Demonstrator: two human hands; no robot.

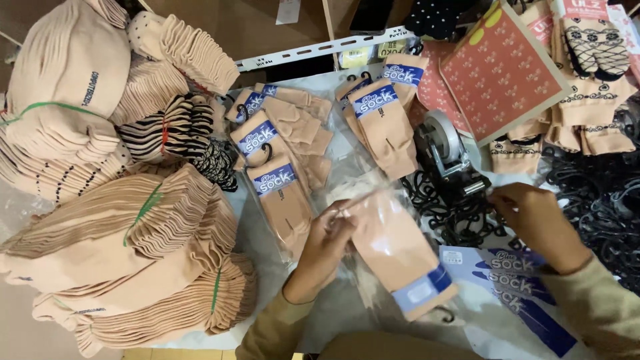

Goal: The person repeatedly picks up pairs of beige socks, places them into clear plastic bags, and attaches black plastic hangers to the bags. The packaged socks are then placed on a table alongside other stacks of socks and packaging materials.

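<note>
My left hand (325, 248) grips a beige sock pair (399, 250) inside a clear plastic sleeve, at its upper end; the pair has a blue paper band and a small black hook at its lower end. My right hand (533, 223) reaches toward the black tape dispenser (445, 155), fingers pinched at its front edge; whether it holds tape I cannot tell. Blue printed labels (517, 283) lie under my right wrist.
Several banded beige sock pairs (277, 177) lie on the white table. Big bundles of beige socks (127, 247) tied with green bands fill the left. A heap of black plastic hooks (593, 193) sits at right, a red patterned card (503, 70) behind.
</note>
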